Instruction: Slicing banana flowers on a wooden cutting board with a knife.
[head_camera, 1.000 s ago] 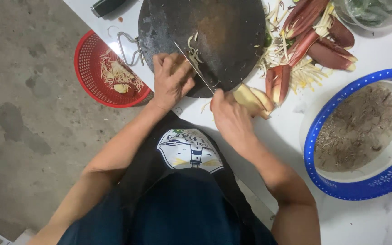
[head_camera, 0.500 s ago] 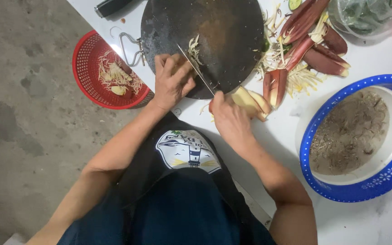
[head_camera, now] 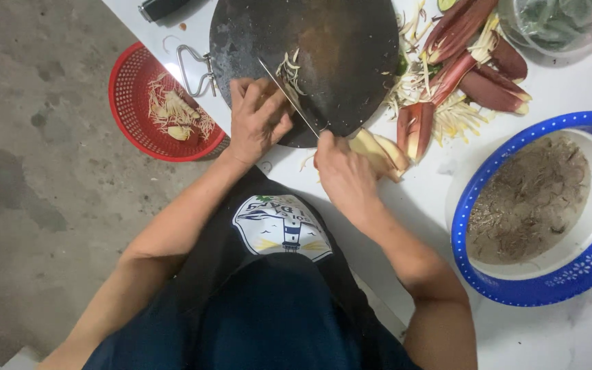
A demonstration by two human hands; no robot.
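A round dark cutting board (head_camera: 323, 48) lies on the white table. My left hand (head_camera: 255, 120) rests on the board's near edge, fingers curled over pale banana blossom strips beside the blade. A small pile of sliced strips (head_camera: 289, 68) lies just beyond it. My right hand (head_camera: 340, 171) grips the handle of a thin knife (head_camera: 289, 99), whose blade slants across the board towards the strips. A pale peeled blossom core (head_camera: 378, 151) lies right beside my right hand at the board's edge.
A red plastic basket (head_camera: 131, 130) with pale scraps sits left of the board, by a metal handle (head_camera: 193, 68). Reddish-purple blossom bracts (head_camera: 474, 62) and yellowish florets lie on the right. A blue-and-white bowl (head_camera: 488, 274) holds murky water with shreds. A clear bowl of greens (head_camera: 556, 24) stands far right.
Both hands stay at the board's near edge; the knife blade has shifted slightly along the strips. Nothing else has visibly moved.
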